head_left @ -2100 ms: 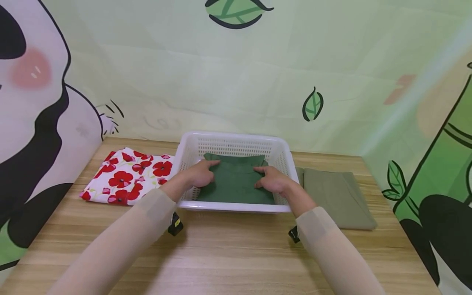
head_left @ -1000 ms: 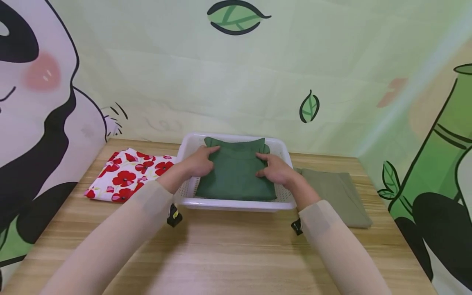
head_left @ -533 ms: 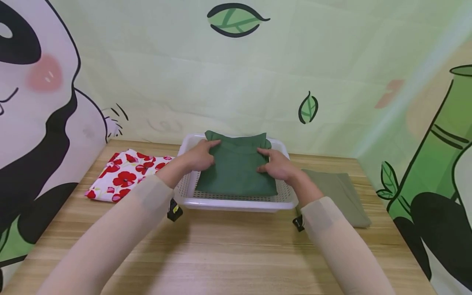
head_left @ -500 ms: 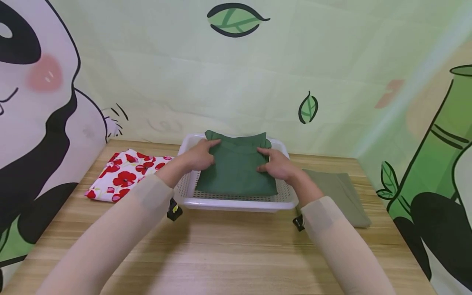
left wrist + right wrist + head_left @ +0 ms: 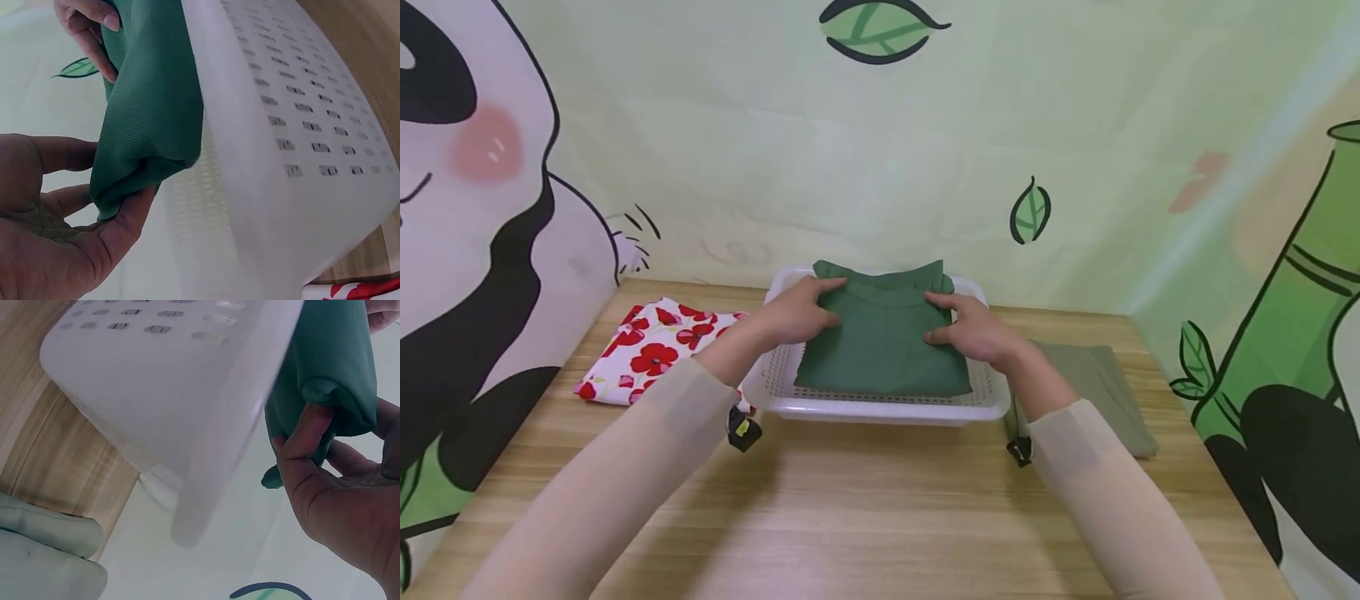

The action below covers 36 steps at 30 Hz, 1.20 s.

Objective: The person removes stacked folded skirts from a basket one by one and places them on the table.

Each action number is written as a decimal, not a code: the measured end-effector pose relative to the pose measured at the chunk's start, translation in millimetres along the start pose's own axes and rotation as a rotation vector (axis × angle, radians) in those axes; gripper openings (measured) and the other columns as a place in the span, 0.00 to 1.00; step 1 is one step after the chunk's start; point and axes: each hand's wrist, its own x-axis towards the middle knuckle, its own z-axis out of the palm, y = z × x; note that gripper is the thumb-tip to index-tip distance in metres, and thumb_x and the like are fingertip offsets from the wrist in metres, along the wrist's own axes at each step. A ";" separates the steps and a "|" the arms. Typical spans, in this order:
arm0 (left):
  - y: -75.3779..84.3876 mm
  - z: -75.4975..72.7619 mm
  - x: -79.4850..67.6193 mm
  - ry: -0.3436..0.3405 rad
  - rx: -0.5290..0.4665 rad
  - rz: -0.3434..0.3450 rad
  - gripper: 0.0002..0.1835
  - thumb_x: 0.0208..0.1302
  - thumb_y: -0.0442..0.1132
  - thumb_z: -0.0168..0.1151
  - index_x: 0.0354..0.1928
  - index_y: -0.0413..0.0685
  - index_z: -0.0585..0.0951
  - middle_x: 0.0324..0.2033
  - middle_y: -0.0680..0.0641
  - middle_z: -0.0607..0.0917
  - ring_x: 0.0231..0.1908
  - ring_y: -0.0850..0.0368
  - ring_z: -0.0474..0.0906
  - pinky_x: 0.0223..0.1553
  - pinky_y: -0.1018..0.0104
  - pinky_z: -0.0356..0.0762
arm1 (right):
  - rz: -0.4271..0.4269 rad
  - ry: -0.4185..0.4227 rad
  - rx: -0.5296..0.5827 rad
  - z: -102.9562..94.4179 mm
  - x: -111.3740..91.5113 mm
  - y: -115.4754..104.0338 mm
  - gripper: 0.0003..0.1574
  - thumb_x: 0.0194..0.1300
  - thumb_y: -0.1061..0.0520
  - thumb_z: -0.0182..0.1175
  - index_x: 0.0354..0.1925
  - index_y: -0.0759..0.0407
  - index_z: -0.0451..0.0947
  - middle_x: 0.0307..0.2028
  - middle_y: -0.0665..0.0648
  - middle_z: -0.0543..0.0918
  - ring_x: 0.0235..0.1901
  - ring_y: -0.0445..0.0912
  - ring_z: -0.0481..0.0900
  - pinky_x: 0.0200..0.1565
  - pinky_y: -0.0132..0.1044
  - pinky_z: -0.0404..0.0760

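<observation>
A folded green shirt (image 5: 883, 346) hangs above a white perforated plastic basket (image 5: 880, 409), held level between two hands. My left hand (image 5: 792, 314) grips its left edge; in the left wrist view the thumb and fingers (image 5: 128, 225) of that hand close around the folded layers. On the opposite edge, my right hand (image 5: 968, 327) holds the shirt the same way, its thumb (image 5: 306, 434) tucked against the fold in the right wrist view. The wrist views show the cloth up at the height of the basket's rim. Part of the basket's inside is hidden under the shirt.
Left of the basket lies a folded white cloth with red flowers (image 5: 653, 358), partly behind the left forearm. A folded khaki garment (image 5: 1101, 387) lies to the right, partly behind the right arm. The wooden table (image 5: 880, 500) meets a printed backdrop (image 5: 737, 167) behind.
Both hands have raised the green shirt from inside the basket to above it, and it now overlaps the far rim. The basket and the two other folded pieces stay in place.
</observation>
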 end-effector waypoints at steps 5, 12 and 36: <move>2.6 0.0 -12.1 0.003 -0.011 0.026 0.36 0.72 0.34 0.57 0.81 0.46 0.60 0.80 0.35 0.56 0.78 0.40 0.54 0.77 0.40 0.58 | -0.013 -0.038 0.010 -4.0 -9.8 -1.5 0.46 0.70 0.60 0.64 0.81 0.55 0.57 0.83 0.64 0.47 0.81 0.60 0.47 0.78 0.58 0.56; 3.5 2.0 -28.6 -0.012 -0.021 0.041 0.38 0.72 0.36 0.60 0.81 0.48 0.60 0.78 0.35 0.59 0.75 0.39 0.60 0.73 0.36 0.64 | -0.047 -0.073 0.016 -6.5 -26.2 -1.1 0.48 0.70 0.59 0.65 0.81 0.54 0.56 0.82 0.65 0.48 0.78 0.65 0.56 0.73 0.60 0.66; -8.9 25.0 -86.9 -0.031 -0.215 0.026 0.40 0.67 0.39 0.69 0.79 0.50 0.64 0.66 0.38 0.69 0.58 0.39 0.77 0.48 0.54 0.88 | -0.084 -0.041 0.106 18.8 -80.8 7.5 0.46 0.64 0.58 0.72 0.77 0.51 0.67 0.47 0.63 0.76 0.32 0.44 0.77 0.36 0.36 0.83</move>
